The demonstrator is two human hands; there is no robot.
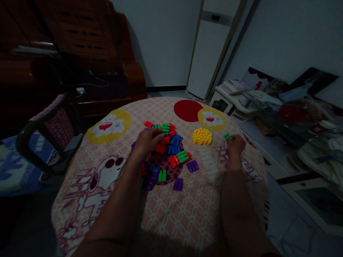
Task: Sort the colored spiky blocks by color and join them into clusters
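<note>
Your right hand [236,144] pinches a green block [227,136], right of the yellow pile [202,137]; your left hand [148,142] (grip unclear) is left.

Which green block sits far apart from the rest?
The green block at the right hand; the other green blocks lie left of the yellow cluster.

— What is seen at the back?
— A wooden bench [79,37] is placed on the left, and a tall white unit [207,56] is set to its right.
— And nearer left?
— A blue-and-white cloth [15,165] is partly hidden by a dark-framed chair [63,120].
— On the right?
— Papers [232,87] are stacked on a white cabinet [228,97].
</note>
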